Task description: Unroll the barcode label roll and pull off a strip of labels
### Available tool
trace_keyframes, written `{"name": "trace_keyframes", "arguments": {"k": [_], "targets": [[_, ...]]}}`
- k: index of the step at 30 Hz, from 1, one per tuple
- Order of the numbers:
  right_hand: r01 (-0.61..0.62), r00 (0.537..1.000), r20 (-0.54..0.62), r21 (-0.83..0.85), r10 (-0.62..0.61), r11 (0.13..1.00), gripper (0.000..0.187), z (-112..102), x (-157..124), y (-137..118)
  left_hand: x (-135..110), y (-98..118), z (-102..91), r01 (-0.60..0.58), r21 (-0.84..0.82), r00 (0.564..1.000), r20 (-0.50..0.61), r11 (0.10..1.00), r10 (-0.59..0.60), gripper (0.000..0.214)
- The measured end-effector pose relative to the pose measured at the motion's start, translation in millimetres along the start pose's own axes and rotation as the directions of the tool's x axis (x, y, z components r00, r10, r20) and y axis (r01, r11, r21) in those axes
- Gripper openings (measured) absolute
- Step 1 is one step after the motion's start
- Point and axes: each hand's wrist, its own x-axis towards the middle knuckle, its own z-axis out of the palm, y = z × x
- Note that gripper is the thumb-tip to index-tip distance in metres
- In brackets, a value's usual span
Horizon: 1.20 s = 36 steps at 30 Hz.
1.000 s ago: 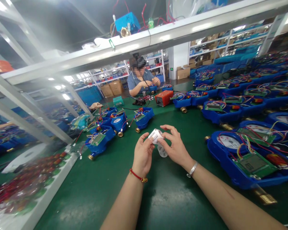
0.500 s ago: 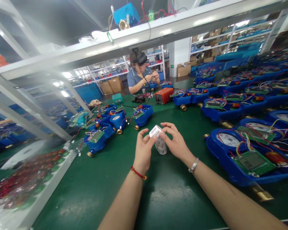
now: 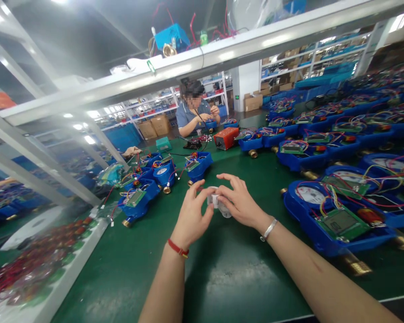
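the green bench (image 3: 229, 278) runs open below the left hand (image 3: 191, 217) and right hand (image 3: 240, 202), which close around a small white packet (image 3: 217, 201), leaving a hand room to pass toward the near side. to the right, a blue water meter (image 3: 338, 224) trailing wires (image 3: 384, 197) stands in the way, while blue meters (image 3: 138, 197) block forward-left and a white board edge (image 3: 77, 264) bounds the left.

the left hand (image 3: 191, 220) and right hand (image 3: 239, 200) pinch a small white labelled item (image 3: 218, 202), blue water meters (image 3: 336, 220) at three o'clock, a co-worker (image 3: 192, 107) at twelve.
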Motion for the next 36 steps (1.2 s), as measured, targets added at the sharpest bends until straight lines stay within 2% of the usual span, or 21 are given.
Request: {"name": "trace_keyframes", "arguments": {"k": [4, 7, 8, 10, 13, 15, 17, 18, 20, 22, 23, 25, 27, 28, 31, 33, 34, 35, 36], "targets": [[-0.014, 1.000, 0.022, 0.047, 0.013, 0.999, 0.017, 1, 0, 0, 1, 3, -1.9, 0.111, -0.201, 0.994, 0.034, 0.973, -0.106, 0.011], [-0.142, 0.989, -0.025, 0.107, 0.145, 0.984, 0.040, 1, 0, 12, -1, -5, -8.6, 0.239, -0.364, 0.970, 0.041, 0.900, -0.241, 0.005], [-0.193, 0.980, -0.019, 0.125, 0.197, 0.973, 0.045, 1, 0, 17, -3, -9, -11.8, 0.299, -0.440, 0.949, 0.048, 0.846, -0.311, 0.006], [-0.268, 0.963, 0.072, 0.142, 0.260, 0.953, 0.051, 2, -1, 25, -12, -16, -18.4, 0.417, -0.605, 0.882, 0.091, 0.678, -0.462, 0.012], [-0.297, 0.924, 0.282, 0.101, 0.259, 0.950, 0.073, 9, -7, 30, -31, -21, -26.9, 0.508, -0.795, 0.731, 0.194, 0.331, -0.654, 0.012], [-0.288, 0.900, 0.354, 0.047, 0.254, 0.956, 0.093, 16, -12, 30, -46, -19, -30.8, 0.481, -0.868, 0.632, 0.244, 0.126, -0.735, 0.015], [-0.272, 0.892, 0.376, 0.004, 0.251, 0.962, 0.096, 21, -15, 30, -59, -13, -33.2, 0.410, -0.912, 0.568, 0.269, -0.016, -0.778, 0.018], [-0.262, 0.893, 0.377, -0.009, 0.246, 0.965, 0.092, 23, -16, 31, -65, -9, -33.6, 0.375, -0.925, 0.550, 0.275, -0.061, -0.788, 0.020], [-0.241, 0.904, 0.357, -0.028, 0.235, 0.970, 0.070, 24, -17, 33, -77, -1, -32.4, 0.282, -0.945, 0.513, 0.293, -0.164, -0.807, 0.023], [-0.227, 0.919, 0.321, -0.044, 0.229, 0.973, 0.046, 24, -17, 34, -87, 6, -27.9, 0.150, -0.946, 0.470, 0.325, -0.289, -0.821, 0.026], [-0.226, 0.924, 0.305, -0.051, 0.231, 0.973, 0.042, 23, -16, 33, -91, 10, -24.3, 0.084, -0.936, 0.453, 0.342, -0.342, -0.823, 0.026], [-0.237, 0.931, 0.271, -0.065, 0.245, 0.969, 0.056, 20, -16, 25, -97, 17, -15.0, -0.004, -0.921, 0.435, 0.348, -0.389, -0.830, 0.025], [-0.258, 0.938, 0.222, -0.060, 0.265, 0.964, 0.074, 14, -19, 8, -101, 25, -3.9, -0.018, -0.935, 0.424, 0.314, -0.355, -0.849, 0.022], [-0.270, 0.943, 0.190, -0.047, 0.274, 0.962, 0.071, 11, -22, -4, -102, 29, 1.7, -0.023, -0.941, 0.417, 0.298, -0.337, -0.859, 0.022], [-0.312, 0.947, 0.095, 0.063, 0.306, 0.948, 0.033, 7, -44, -43, -106, 42, 17.4, -0.046, -0.930, 0.406, 0.316, -0.364, -0.858, 0.026], [-0.392, 0.919, 0.063, 0.274, 0.390, 0.878, 0.019, 9, -65, -66, -111, 48, 27.4, -0.059, -0.897, 0.431, 0.372, -0.437, -0.822, 0.035], [-0.444, 0.889, 0.073, 0.376, 0.452, 0.813, 0.020, 12, -75, -74, -115, 49, 32.9, -0.056, -0.875, 0.458, 0.405, -0.481, -0.791, 0.041], [-0.498, 0.851, 0.098, 0.463, 0.515, 0.734, 0.026, 15, -86, -80, -121, 48, 38.9, -0.043, -0.848, 0.498, 0.440, -0.528, -0.747, 0.046], [-0.549, 0.809, 0.135, 0.522, 0.572, 0.653, 0.033, 18, -95, -84, -127, 47, 45.5, -0.020, -0.819, 0.558, 0.467, -0.574, -0.686, 0.050]]}}
